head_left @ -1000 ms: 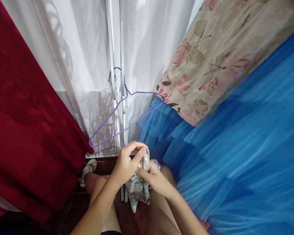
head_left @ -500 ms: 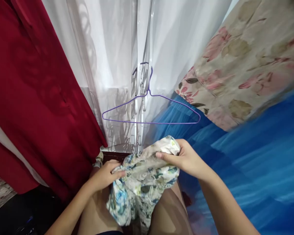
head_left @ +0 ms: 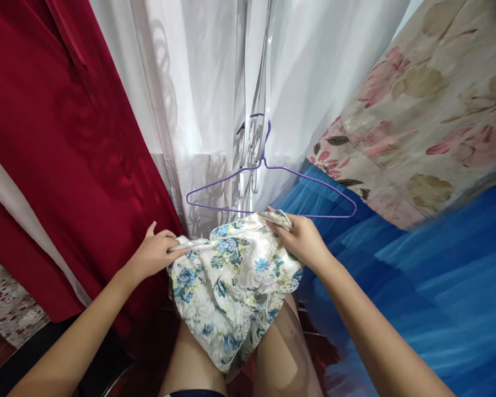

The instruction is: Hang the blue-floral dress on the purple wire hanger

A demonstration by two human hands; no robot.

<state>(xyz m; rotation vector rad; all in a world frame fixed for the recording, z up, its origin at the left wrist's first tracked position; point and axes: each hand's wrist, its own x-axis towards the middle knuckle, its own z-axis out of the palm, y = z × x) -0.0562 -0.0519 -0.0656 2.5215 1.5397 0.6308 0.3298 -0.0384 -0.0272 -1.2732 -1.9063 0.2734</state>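
My left hand (head_left: 155,252) grips the left end of the top edge of white shorts (head_left: 235,275) with a blue and green flower print, thumb and one finger raised. My right hand (head_left: 305,238) pinches the same edge at its right end. Between both hands the shorts hang spread out above my thighs, the lower part drooping to a point. Just beyond them a purple wire hanger (head_left: 263,161) hangs by its hook with no garment on it. The top of the shorts overlaps its bottom bar in my view.
White metal scrollwork (head_left: 245,82) stands before a white curtain (head_left: 198,71). Dark red cloth (head_left: 82,182) hangs at left. To the right are a beige flowered cloth (head_left: 397,127) and a blue patterned surface (head_left: 434,286). A black curved object (head_left: 103,369) lies low at left.
Both hands have risen and moved apart, the left going further left. The bunched shorts are now spread and stretched between them, closer to the hanger. The view has shifted slightly.
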